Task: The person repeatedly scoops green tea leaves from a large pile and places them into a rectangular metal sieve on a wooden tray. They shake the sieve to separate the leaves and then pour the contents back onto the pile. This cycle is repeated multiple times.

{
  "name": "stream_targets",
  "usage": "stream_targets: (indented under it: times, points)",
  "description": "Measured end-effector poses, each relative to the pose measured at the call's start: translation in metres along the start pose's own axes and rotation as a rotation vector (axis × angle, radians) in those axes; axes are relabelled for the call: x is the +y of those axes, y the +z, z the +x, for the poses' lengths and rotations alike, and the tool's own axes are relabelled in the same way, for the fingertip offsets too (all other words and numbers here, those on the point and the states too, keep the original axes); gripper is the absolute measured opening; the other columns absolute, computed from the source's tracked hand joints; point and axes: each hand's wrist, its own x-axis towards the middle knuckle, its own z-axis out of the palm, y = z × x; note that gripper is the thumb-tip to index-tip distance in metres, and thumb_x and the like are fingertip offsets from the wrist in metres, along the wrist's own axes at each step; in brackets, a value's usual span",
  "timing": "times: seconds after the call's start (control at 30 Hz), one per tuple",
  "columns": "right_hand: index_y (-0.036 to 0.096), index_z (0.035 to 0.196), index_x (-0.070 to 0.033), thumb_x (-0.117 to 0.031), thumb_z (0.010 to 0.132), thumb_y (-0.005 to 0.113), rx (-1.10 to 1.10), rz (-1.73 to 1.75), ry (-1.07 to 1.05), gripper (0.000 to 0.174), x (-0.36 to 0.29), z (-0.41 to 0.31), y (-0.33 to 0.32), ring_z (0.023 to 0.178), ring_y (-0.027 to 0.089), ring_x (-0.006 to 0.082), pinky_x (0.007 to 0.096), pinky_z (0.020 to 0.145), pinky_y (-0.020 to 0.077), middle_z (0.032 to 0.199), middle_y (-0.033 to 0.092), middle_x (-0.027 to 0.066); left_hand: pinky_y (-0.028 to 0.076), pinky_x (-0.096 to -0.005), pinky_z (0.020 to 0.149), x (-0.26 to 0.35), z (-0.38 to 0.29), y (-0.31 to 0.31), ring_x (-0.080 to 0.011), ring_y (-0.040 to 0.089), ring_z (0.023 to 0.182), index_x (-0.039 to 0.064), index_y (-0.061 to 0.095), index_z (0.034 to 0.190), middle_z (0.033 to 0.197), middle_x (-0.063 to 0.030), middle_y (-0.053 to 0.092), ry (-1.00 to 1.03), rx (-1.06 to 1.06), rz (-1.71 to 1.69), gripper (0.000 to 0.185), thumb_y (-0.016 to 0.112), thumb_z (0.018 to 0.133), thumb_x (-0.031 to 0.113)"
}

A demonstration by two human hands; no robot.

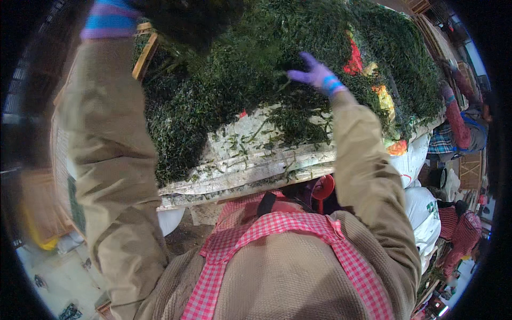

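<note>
My right hand (pixel 316 76), in a purple glove with a blue-striped cuff, hovers over a heap of dark green leafy plant material (pixel 248 64). Its thumb and fingers are spread, and nothing shows between them. Of my left hand only the blue and purple striped glove cuff (pixel 110 20) can be seen at the top left edge; the fingers lie beyond the picture. A dark, blurred clump (pixel 192 24) of the same leafy stuff is beside that cuff. Below the heap, a pale, layered sheet (pixel 240 160) along the table edge carries scattered leaf bits.
Red and yellow patterned cloth (pixel 384 104) shows through the leaves at right. White sacks (pixel 420 216) stand beyond my right arm. A red funnel-like object (pixel 323 187) is under the table edge. A wooden frame piece (pixel 145 56) lies at left. Other people (pixel 460 128) work at far right.
</note>
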Motion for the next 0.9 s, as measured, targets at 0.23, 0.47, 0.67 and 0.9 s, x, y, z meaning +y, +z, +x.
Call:
stream_targets:
  times: [0.23,0.47,0.67,0.9]
  points:
    - [0.038,0.143,-0.016,-0.039,0.075,0.074,0.215,-0.681,0.206,0.080,-0.018,0.057,0.165,0.135,0.031,0.0476,0.0493,0.101,0.0433,0.154,0.021,0.0193,0.055,-0.0386,0.085,0.030,-0.061,-0.028,-0.0271,0.062,0.104,0.001,0.058,0.122,0.118,-0.0150,0.063,0.149,0.123,0.013,0.038,0.048,0.098,0.028]
    - [0.051,0.135,-0.010,-0.027,0.078,0.069,0.150,-0.472,-0.113,0.062,-0.058,0.051,0.049,0.109,0.061,0.0316,0.0358,0.096,0.0482,0.123,0.060,0.0215,0.056,-0.0386,0.084,-0.069,-0.111,-0.071,-0.0275,0.062,0.105,0.001,0.057,0.124,0.120,-0.0151,0.062,0.132,0.071,-0.266,0.038,0.048,0.098,0.028]
    - [0.061,0.111,0.000,-0.006,0.077,0.065,0.257,-0.134,-0.489,0.035,-0.189,0.038,-0.064,0.056,0.057,0.0146,0.0297,0.050,0.0458,0.068,0.064,0.0065,0.052,-0.0399,0.092,-0.208,-0.157,-0.083,-0.0265,0.061,0.107,0.001,0.052,0.130,0.125,-0.0137,0.059,-0.109,0.245,-0.574,0.038,0.047,0.099,0.022]
    - [0.050,0.136,-0.011,-0.025,0.089,0.064,-0.029,-0.388,-0.634,0.051,-0.262,-0.056,-0.064,0.097,0.064,0.0184,0.0333,0.088,0.0510,0.115,0.065,0.0094,0.048,-0.0396,0.099,-0.266,-0.125,-0.021,-0.0228,0.056,0.116,0.003,0.047,0.136,0.135,-0.0120,0.052,-0.327,0.233,-0.639,0.043,0.046,0.100,0.026]
